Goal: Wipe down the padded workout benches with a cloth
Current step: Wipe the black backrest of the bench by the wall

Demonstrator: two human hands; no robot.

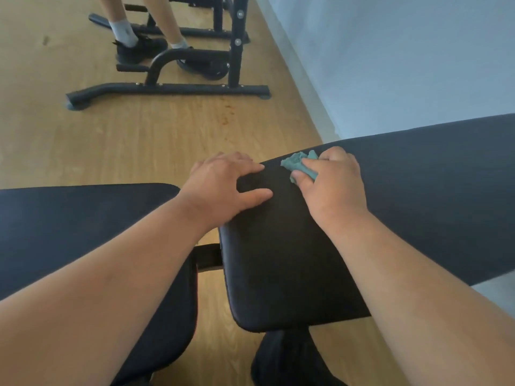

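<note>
Pinching a teal cloth (299,165) at the far edge of the black padded bench (281,260), right hand (333,179), left hand (223,185) flat with fingers spread on the bench's left edge, second pad (83,218) just left across a narrow gap, bare wooden floor (125,135) beyond.

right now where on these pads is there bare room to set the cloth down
Free: the seat pad left of the left hand, and the long pad right of the right hand. Crowded: the near corner, where both hands and the cloth sit.
</note>
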